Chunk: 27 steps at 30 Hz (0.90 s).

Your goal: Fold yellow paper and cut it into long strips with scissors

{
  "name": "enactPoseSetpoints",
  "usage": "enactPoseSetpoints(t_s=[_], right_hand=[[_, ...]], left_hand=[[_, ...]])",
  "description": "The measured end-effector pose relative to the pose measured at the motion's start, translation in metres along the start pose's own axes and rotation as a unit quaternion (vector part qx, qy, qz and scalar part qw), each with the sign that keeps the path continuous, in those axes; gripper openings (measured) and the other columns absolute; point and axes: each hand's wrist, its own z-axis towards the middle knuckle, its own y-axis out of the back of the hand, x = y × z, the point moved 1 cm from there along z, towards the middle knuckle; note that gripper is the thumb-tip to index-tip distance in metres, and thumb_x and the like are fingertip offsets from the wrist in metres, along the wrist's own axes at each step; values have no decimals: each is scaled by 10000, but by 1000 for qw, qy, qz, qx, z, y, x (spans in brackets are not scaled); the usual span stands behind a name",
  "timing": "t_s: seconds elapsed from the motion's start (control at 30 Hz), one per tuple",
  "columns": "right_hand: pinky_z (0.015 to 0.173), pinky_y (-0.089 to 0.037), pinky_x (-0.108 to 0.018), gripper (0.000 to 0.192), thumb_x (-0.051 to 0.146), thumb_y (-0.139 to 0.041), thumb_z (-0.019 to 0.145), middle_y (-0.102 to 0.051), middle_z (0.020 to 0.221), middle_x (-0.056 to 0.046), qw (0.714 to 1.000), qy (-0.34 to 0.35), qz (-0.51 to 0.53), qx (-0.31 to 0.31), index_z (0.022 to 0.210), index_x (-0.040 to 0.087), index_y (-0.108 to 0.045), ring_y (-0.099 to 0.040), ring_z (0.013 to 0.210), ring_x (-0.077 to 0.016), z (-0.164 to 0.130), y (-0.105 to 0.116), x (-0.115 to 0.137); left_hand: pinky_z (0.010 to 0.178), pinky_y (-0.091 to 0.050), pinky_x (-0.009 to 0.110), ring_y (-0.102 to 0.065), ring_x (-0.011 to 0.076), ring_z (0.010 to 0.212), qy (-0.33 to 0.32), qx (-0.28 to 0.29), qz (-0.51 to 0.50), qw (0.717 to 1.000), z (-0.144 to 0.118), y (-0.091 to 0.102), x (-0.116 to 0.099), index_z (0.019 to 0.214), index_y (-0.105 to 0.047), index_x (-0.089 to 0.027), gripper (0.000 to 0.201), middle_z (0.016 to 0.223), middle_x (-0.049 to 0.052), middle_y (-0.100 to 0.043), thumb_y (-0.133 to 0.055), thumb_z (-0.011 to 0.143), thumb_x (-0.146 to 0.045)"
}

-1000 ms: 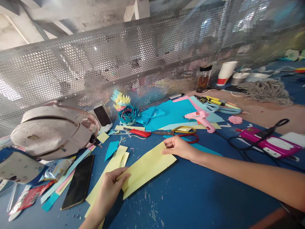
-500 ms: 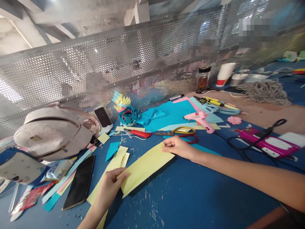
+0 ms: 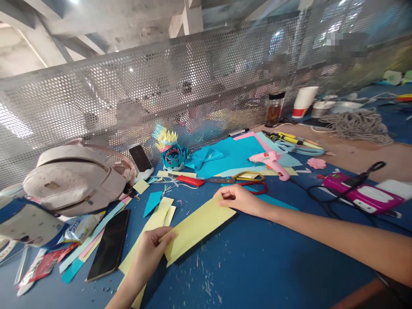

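A strip of yellow paper [image 3: 200,230] slants over the blue table, pinched at both ends. My left hand [image 3: 151,253] grips its near left end between thumb and fingers. At its far right end my right hand [image 3: 236,199] is closed on the upper edge. Under and beside my left wrist lie more yellow paper strips [image 3: 156,219], next to a small blue paper piece [image 3: 152,203]. Just beyond my right hand are scissors [image 3: 247,176] with yellow handles, a red-handled pair [image 3: 261,188] partly hidden, and a red utility knife [image 3: 190,180].
A pink glue gun [image 3: 271,161] rests on blue paper sheets [image 3: 240,150], its cord running right to a magenta power strip [image 3: 363,192]. A layered paper flower [image 3: 174,156] stands at the back. Leftward are a black phone [image 3: 109,246] and a pale backpack [image 3: 74,176].
The camera view has shifted slightly. My right fingers have moved a little along the top edge of the yellow strip; both hands keep their hold.
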Motion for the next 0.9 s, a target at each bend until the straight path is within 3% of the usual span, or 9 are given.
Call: enactPoseSetpoints(t_s=[0.07, 0.2, 0.3, 0.37, 0.57, 0.77, 0.9], right_hand=[[768, -476, -315, 274, 254, -714, 796, -742, 1011, -52, 988, 62, -140, -11, 1066, 203, -711, -661, 913, -228, -2, 1, 11], [802, -404, -311, 242, 183, -762, 769, -725, 969, -23, 919, 165, -356, 33, 1000, 232, -713, -611, 959, -224, -5, -5, 33], [725, -363, -294, 112, 186, -725, 804, -718, 858, -11, 874, 187, -440, 87, 912, 215, -712, -614, 861, -202, -4, -14, 48], [636, -321, -280, 77, 180, -699, 804, -717, 834, -11, 861, 170, -465, 116, 874, 208, -713, -621, 815, -192, -3, -20, 57], [527, -229, -273, 115, 181, -678, 730, -708, 762, -21, 865, 88, -472, 146, 818, 216, -743, -618, 708, -185, 4, -35, 70], [519, -222, -270, 123, 173, -658, 718, -712, 756, -36, 876, 92, -453, 137, 799, 199, -746, -606, 683, -176, 6, -40, 65], [519, -216, -270, 118, 165, -652, 725, -710, 749, -41, 872, 83, -460, 147, 793, 190, -746, -592, 656, -170, 6, -40, 65]], left_hand=[[662, -528, 225, -721, 247, 833, -24, -6, 56, 998, -1, 1, -2, 1014, -802, -165, 416, 933, 52, -794, -573, 898, -493], [726, -549, 230, -741, 252, 906, -80, 1, 138, 987, -5, 0, -5, 1014, -796, -198, 347, 1027, 57, -791, -539, 927, -414], [729, -557, 239, -754, 247, 868, -111, -11, 164, 980, -9, -3, -8, 996, -793, -204, 339, 991, 60, -798, -514, 939, -388], [721, -559, 245, -759, 245, 838, -120, -14, 167, 979, -10, -4, -10, 992, -790, -199, 347, 960, 63, -802, -499, 945, -383], [650, -548, 244, -758, 248, 800, -129, -15, 171, 977, -12, -6, -13, 975, -790, -206, 331, 935, 59, -804, -504, 939, -369], [626, -529, 236, -750, 243, 829, -126, -6, 171, 977, -13, -4, -13, 998, -778, -212, 314, 945, 62, -800, -501, 944, -348], [698, -527, 275, -716, 233, 801, -146, -16, 204, 968, -10, -1, -11, 915, -766, -208, 185, 891, 68, -783, -613, 864, -298]])
